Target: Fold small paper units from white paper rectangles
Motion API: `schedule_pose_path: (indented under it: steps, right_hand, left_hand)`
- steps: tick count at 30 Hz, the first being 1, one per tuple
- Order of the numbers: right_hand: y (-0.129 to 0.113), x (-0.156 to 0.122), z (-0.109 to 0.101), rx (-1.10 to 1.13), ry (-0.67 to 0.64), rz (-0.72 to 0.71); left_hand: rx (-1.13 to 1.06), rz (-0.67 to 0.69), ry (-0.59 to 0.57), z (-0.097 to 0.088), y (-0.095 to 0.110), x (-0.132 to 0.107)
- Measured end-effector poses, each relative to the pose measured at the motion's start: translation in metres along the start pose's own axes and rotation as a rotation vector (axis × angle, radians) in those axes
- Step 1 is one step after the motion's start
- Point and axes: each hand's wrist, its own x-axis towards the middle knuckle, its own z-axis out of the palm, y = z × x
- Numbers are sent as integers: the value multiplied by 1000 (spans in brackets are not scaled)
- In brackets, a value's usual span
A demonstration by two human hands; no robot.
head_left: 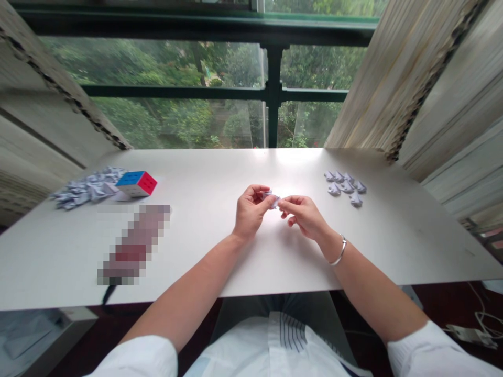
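Above the middle of the white table, my left hand (250,212) is closed around a small folded paper piece (274,201), which pokes out past the thumb and fingertips. My right hand (304,215) pinches the right edge of that same piece between thumb and index finger, its other fingers curled below. Part of the paper is covered by the fingers, so its full shape is hidden. Off to the right lies a loose group of several similar folded paper pieces (348,187). A larger heap of folded paper (88,187) sits at the far left.
A puzzle cube (137,183) with blue, red and white sides rests beside the left heap. A blurred-out long object (135,243) with a black strap lies in front of it on the white table (196,272). Behind are a green-framed window (273,94) and curtains (365,73).
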Motion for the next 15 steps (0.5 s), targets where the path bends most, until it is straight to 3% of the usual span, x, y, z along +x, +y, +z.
schedule_pose_path:
  steps: [5,15]
  right_hand:
    - [-1,-1,-5,138,-131,36]
    - [5,1,-1,174,-88,28]
  left_hand:
    - [-39,-11,30,0,3,0]
    - [6,56,11,4,0,-5]
